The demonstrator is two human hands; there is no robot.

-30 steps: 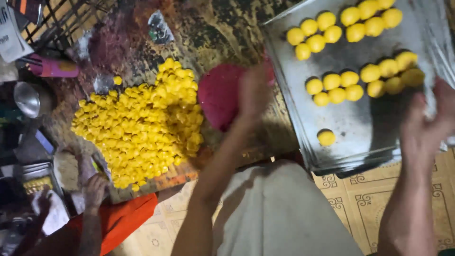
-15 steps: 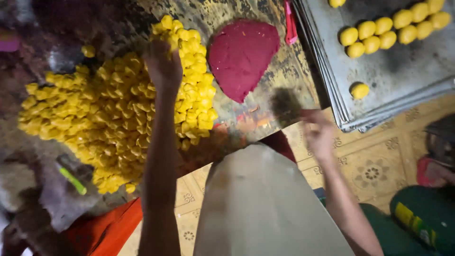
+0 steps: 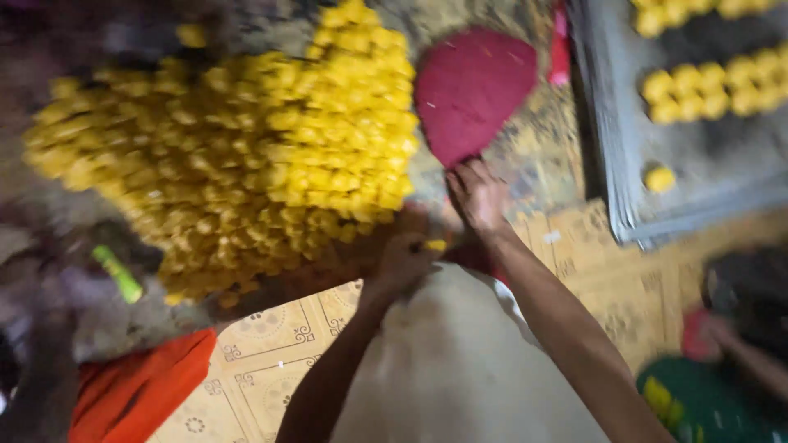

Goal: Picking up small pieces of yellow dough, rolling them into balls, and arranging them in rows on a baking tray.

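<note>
Left hand (image 3: 402, 261) pinches a yellow piece (image 3: 436, 245) at the yellow heap (image 3: 238, 156) (lower right edge). Right hand (image 3: 476, 195), fingers spread, touches the red mat (image 3: 472, 90) beside the heap; grey tray (image 3: 632, 180) farther right.

The floor (image 3: 271, 344) was laid with cream tiles bearing dark scroll patterns, running along the near edge of a dark, mottled work surface (image 3: 525, 156). Light was dim and warm.

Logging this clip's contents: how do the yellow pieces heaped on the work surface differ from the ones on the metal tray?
The heap is a dense, jumbled pile of very many pieces; the tray pieces are few and set in neat rows, one apart from them. The heap lies by the left hand; the metal tray lies beyond the right hand. Both are yellow.
</note>
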